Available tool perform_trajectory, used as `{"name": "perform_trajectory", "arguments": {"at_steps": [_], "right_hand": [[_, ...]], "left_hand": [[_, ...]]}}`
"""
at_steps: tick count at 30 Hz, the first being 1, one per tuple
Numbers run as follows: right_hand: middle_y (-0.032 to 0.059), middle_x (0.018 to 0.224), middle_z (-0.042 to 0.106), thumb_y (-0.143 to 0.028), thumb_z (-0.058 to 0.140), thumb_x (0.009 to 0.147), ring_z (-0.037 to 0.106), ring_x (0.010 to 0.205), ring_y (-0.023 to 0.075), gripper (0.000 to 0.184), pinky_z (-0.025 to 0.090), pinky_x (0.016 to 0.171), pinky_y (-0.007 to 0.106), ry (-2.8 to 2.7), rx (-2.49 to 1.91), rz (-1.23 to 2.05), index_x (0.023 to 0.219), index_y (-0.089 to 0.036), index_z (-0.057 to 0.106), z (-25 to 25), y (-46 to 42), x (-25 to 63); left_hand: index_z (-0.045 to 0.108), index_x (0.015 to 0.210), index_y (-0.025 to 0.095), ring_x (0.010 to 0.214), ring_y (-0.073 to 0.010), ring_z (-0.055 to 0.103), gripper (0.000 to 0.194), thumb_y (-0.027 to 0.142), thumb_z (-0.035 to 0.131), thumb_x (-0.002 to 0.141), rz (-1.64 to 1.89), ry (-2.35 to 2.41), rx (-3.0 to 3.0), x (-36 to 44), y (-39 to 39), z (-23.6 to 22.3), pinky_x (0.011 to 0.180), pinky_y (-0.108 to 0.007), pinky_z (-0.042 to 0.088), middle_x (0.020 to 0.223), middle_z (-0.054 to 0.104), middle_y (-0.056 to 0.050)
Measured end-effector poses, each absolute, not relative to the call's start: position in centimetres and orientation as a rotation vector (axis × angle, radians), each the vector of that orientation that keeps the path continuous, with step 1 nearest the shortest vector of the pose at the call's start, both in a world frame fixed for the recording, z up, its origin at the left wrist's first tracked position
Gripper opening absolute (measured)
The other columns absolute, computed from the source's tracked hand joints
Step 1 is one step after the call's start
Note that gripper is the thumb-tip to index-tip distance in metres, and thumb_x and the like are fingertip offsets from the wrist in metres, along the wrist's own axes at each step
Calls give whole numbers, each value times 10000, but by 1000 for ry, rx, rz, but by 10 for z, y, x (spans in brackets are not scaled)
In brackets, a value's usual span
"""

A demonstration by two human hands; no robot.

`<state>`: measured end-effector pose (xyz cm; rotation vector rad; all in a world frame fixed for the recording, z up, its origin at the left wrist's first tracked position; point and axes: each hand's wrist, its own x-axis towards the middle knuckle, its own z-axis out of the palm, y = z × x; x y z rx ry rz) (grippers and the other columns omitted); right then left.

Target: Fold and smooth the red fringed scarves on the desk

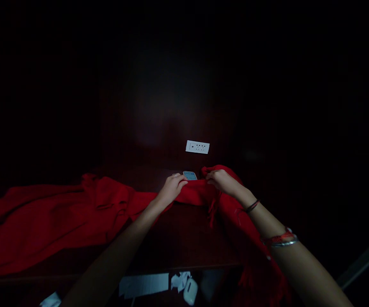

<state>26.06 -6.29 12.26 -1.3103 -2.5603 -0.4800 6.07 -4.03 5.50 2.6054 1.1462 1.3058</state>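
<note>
A long red cloth (76, 213) with tassels, like a scarf or shawl, lies across the dark wooden surface and hangs over its front edge at the right. My left hand (171, 187) pinches the cloth's upper edge near the middle. Farther right, my right hand (221, 180) grips the same edge close to a bunched part, so a short stretch runs straight between both hands. Just behind that stretch lies a phone (190, 175) with its screen lit, its lower end hidden by the cloth.
On the dark back panel sits a white socket plate (197, 147). Below the front edge of the wooden surface (191, 238) are a sheet of paper (144, 285), crumpled paper (180, 280) and a white rounded object (190, 291). The surroundings are very dark.
</note>
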Motion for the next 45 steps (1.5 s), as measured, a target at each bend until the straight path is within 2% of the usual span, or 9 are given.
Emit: {"name": "perform_trajectory", "arguments": {"at_steps": [4, 14, 19, 25, 28, 31, 35, 40, 45], "right_hand": [[65, 769, 587, -107, 403, 749, 526, 712, 132, 183, 373, 664, 212, -2341, -1241, -558, 778, -130, 582, 167, -69, 263], [49, 785, 614, -93, 392, 723, 541, 732, 134, 229, 370, 641, 199, -2071, -1413, -584, 834, -138, 588, 244, -84, 278], [40, 791, 621, -120, 399, 724, 549, 735, 135, 231, 382, 652, 204, -2141, -1399, -637, 830, -147, 603, 249, -93, 292], [44, 783, 629, -112, 402, 712, 560, 740, 150, 242, 394, 660, 219, -2175, -1500, -745, 823, -145, 615, 249, -84, 314], [47, 763, 633, -115, 411, 708, 566, 720, 160, 241, 403, 643, 232, -2156, -1571, -780, 819, -151, 621, 247, -77, 328], [56, 761, 636, -113, 416, 709, 571, 707, 168, 239, 411, 625, 243, -2127, -1621, -787, 819, -155, 624, 244, -71, 339], [68, 775, 638, -111, 413, 720, 571, 710, 165, 239, 411, 625, 243, -2135, -1604, -784, 829, -151, 622, 242, -66, 344], [72, 813, 634, -125, 419, 738, 566, 757, 160, 231, 397, 668, 238, -2119, -1579, -764, 851, -134, 620, 247, -65, 339], [75, 833, 625, -131, 401, 748, 559, 779, 153, 232, 387, 683, 227, -2176, -1514, -722, 854, -125, 608, 242, -66, 338]], "left_hand": [[525, 856, 171, 786, -143, 521, 176, 246, 371, 814, 1130, 1285, 2775, 52, -45, 77, 717, -248, 399, 829, 551, -35], [488, 905, 173, 816, -170, 531, 284, 43, 356, 689, 903, 1936, 2613, 11, -64, 111, 689, -257, 413, 884, 526, -66], [481, 882, 161, 805, -181, 524, 282, 32, 398, 646, 872, 1957, 2515, -1, -73, 84, 678, -267, 410, 864, 530, -69], [502, 784, 176, 748, -139, 513, 164, 61, 463, 674, 987, 1571, 2552, -2, -74, 60, 689, -230, 389, 767, 548, -17], [483, 697, 175, 647, -121, 500, 86, 137, 552, 662, 1036, 1491, 2498, 1, -77, 64, 598, -213, 383, 671, 525, 12], [461, 666, 174, 593, -106, 474, 171, 190, 623, 615, 1028, 1439, 2487, 2, -80, 72, 547, -199, 363, 610, 484, 39], [461, 636, 172, 644, -113, 464, 152, 203, 610, 631, 981, 1346, 2592, 3, -84, 78, 591, -207, 358, 647, 480, 27], [468, 706, 179, 639, -107, 476, 142, 90, 548, 631, 877, 1403, 2478, 4, -84, 73, 577, -197, 356, 663, 503, 36], [502, 697, 182, 652, -116, 475, 145, 150, 598, 594, 877, 1505, 2522, -22, -71, 86, 585, -200, 350, 654, 507, 40]]}}
